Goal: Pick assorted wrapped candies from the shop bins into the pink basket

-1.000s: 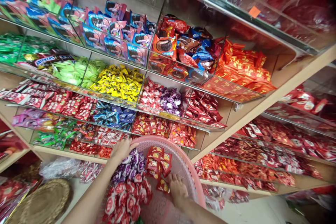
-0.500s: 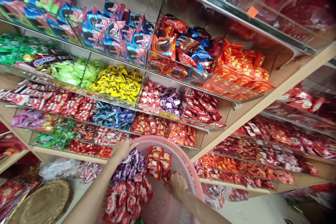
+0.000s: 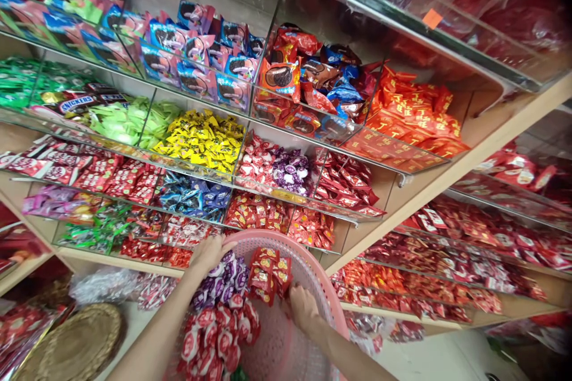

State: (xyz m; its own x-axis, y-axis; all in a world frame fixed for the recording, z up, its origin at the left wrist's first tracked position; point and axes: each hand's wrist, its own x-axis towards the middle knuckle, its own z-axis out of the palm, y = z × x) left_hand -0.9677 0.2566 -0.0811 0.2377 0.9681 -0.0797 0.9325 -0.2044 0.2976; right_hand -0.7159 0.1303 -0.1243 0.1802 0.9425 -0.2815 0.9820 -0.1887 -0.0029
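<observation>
A pink plastic basket (image 3: 330,303) with a perforated wall stands below the shelves. My left hand (image 3: 208,253) is closed over its far left rim. Inside the basket, my right hand (image 3: 304,306) has its fingers curled beside a small pile of red candy packets (image 3: 269,274); what lies under those fingers is hidden. Purple-and-white wrapped candies (image 3: 226,277) rest in the basket below my left hand. Nearer to me lie red-and-white wrapped candies (image 3: 214,339), with a bit of something green at the bottom.
Glass-fronted shelves hold yellow candies (image 3: 201,140), blue cookie packs (image 3: 192,50), orange-red packets (image 3: 415,107) and other sweets. More red packets (image 3: 402,280) fill shelves on the right. A round woven tray (image 3: 80,342) and a clear plastic bag (image 3: 105,286) are at lower left.
My right hand has lifted slightly within the basket, up from the red packets' lower edge. My left hand stays on the rim.
</observation>
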